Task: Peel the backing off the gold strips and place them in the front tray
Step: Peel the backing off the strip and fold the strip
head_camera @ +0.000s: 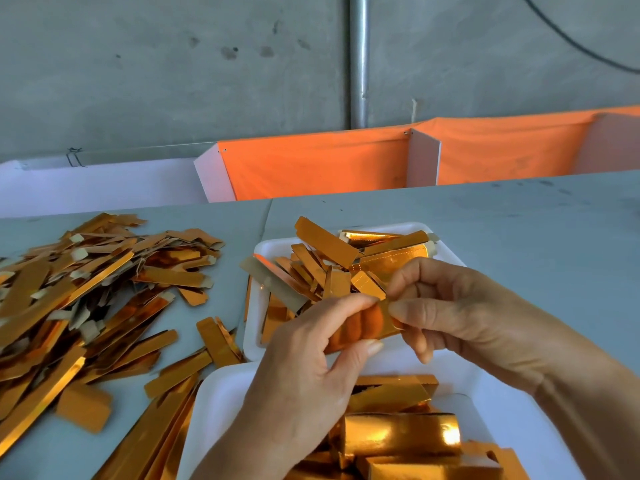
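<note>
From the head camera, both hands meet over the gap between two white trays, and they share one gold strip (372, 311). The left hand (311, 382) curls its fingers behind the strip, with the thumb (360, 351) pressed toward the front, so that the gold face mirrors the fingertips in orange. The right hand (460, 313) pinches the strip's right end between thumb and bent forefinger (412, 308), and the other fingers curl loosely below. Whether the backing has begun to lift cannot be told. Just beyond the fingertips lies the far tray (258, 327), heaped with gold strips whose pale tabs stick out over its rim. Under the wrists, nearer the person, the front tray (214, 403) holds shiny gold pieces, some folded or rolled. Well to the left of the left hand's fingers a loose pile of strips (90, 292) spreads over the grey table (519, 230). Beyond the table stands an orange cloth divider (311, 164) before a concrete wall.
</note>
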The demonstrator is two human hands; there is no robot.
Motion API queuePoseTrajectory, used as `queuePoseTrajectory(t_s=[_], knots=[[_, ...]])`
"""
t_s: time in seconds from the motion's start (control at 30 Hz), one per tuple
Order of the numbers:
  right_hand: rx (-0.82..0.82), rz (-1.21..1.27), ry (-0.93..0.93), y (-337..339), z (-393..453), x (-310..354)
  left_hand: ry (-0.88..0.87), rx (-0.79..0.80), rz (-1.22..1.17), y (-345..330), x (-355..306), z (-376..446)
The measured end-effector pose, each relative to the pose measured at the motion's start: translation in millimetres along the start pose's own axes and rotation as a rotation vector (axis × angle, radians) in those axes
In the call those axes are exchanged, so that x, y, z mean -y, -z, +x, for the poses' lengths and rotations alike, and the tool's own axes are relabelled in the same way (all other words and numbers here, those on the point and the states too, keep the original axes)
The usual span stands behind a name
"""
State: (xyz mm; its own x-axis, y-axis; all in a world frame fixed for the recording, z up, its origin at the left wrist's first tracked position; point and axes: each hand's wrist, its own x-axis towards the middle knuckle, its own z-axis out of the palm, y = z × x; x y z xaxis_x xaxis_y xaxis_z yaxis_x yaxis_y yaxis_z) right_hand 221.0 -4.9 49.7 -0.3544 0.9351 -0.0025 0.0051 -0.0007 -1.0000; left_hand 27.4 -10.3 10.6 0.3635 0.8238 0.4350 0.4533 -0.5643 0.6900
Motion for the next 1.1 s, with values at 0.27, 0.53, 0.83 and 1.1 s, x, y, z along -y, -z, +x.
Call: queuePoseTrajectory(t_s=[0.27,0.53,0.83,1.1], knots=[[-0.061,-0.151,-0.005,-3.4,-2.0,3.4,0.023,0.015,0.004,-0.4,2.2,-0.4],[-0.074,-0.173,-0.016,-1.9,-2.8,3.4,0.023,0.009,-0.018,-0.4,1.8,-0.2],[-0.134,-0.371,0.071,-8.1,-1.9,1.6,-0.031,-0.029,0.148,-0.4,-0.3,-1.1],[-0.158,-0.235,0.054,-7.9,-1.5,0.5,-0.041,-0.041,0.185,0.3,-5.0,-0.9]])
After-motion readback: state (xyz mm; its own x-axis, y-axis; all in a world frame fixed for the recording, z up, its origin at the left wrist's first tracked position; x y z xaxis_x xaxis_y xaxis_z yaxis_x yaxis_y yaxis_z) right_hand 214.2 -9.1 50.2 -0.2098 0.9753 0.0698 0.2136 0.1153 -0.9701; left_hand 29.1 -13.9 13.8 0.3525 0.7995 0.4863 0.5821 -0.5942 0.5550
